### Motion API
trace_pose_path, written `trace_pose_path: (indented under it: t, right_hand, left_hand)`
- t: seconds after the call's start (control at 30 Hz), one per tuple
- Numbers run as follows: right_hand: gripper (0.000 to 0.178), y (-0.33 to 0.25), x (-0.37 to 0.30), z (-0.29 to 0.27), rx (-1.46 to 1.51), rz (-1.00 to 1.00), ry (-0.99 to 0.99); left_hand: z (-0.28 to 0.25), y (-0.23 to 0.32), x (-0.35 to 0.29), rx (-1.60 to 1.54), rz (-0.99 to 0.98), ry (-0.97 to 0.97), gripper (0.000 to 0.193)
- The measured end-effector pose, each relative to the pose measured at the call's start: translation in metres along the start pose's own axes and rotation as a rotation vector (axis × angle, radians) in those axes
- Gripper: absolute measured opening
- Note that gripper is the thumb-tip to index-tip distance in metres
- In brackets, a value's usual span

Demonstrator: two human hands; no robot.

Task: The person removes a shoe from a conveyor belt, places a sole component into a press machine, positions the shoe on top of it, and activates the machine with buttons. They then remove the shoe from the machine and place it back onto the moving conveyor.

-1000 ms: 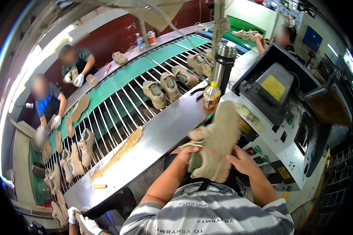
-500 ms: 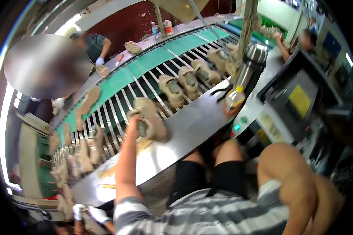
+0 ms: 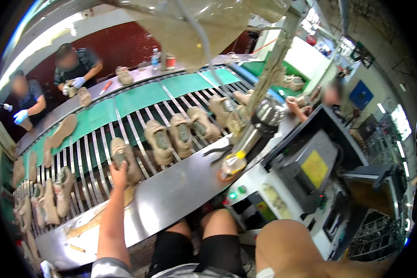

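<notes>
A beige sneaker (image 3: 126, 156) rests on the metal slats of a conveyor (image 3: 85, 173), its toe pointing away from me. The fingers of my left hand (image 3: 118, 175) are closed around its heel end, by the ankle opening. Just right of it, several similar beige shoes (image 3: 159, 142) stand in a row on the slats, heels toward me. My right arm (image 3: 287, 243) is bent at the lower right; its hand lies outside the picture.
A steel ledge (image 3: 171, 199) runs along the conveyor's near side. On it, to the right, stand a steel flask (image 3: 257, 127) and a yellow-capped bottle (image 3: 233, 164). A grey machine (image 3: 306, 171) is at my right. Across the conveyor, two gloved workers (image 3: 78, 69) handle shoes.
My left hand has lowered the sneaker from above the ledge onto the slats, left of the row, and turned it toe-away. The view has swung to the right.
</notes>
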State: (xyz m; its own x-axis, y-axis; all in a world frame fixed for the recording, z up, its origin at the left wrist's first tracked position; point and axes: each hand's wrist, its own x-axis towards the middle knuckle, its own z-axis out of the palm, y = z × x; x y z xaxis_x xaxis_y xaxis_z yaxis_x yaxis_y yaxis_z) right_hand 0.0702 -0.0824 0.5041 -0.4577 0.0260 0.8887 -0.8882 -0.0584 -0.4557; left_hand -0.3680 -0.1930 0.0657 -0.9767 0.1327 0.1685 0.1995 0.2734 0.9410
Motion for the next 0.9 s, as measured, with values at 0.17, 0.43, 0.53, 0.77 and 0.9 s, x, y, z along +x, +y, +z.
trace_pose_path:
  t: [0.17, 0.43, 0.53, 0.77, 0.9]
  right_hand:
    - [0.022, -0.015, 0.001, 0.008, -0.051, -0.042, -0.019]
    - [0.021, -0.056, -0.006, 0.042, 0.025, -0.119, -0.102]
    - [0.021, -0.086, -0.015, 0.060, -0.019, -0.142, -0.117]
    - [0.020, -0.120, -0.028, 0.067, -0.012, -0.186, -0.114]
    - [0.020, -0.143, -0.035, 0.074, -0.078, -0.192, -0.126]
  left_hand:
    - [-0.057, -0.029, -0.183, 0.090, 0.075, -0.104, 0.010]
    - [-0.105, -0.024, -0.250, -0.118, -0.136, -0.169, 0.007]
    - [-0.083, -0.041, -0.245, 0.031, -0.015, -0.085, 0.006]
    - [-0.100, -0.031, -0.252, 0.309, 0.148, -0.041, 0.009]
    - [-0.079, -0.032, -0.250, 0.169, 0.091, -0.073, 0.008]
